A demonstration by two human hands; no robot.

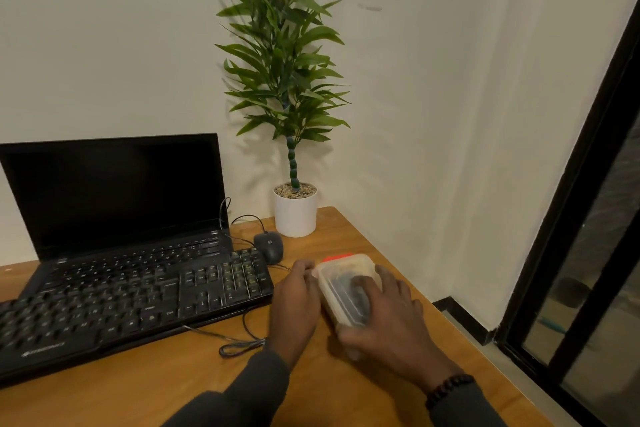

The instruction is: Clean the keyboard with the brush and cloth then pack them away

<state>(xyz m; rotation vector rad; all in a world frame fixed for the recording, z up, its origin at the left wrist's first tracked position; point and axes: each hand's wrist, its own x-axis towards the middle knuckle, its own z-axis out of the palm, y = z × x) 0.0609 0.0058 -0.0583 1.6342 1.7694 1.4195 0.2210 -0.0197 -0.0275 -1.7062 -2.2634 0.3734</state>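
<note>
Wooden desk (145, 388) in cream-walled corner, both hands (294, 302) gripping translucent box (341, 284)

Dim, warm indoor lighting; soft shadows are cast on the wall (433, 80) behind the plant (284, 55); edges are wide-angle bowed, hands slightly blurred.
</note>
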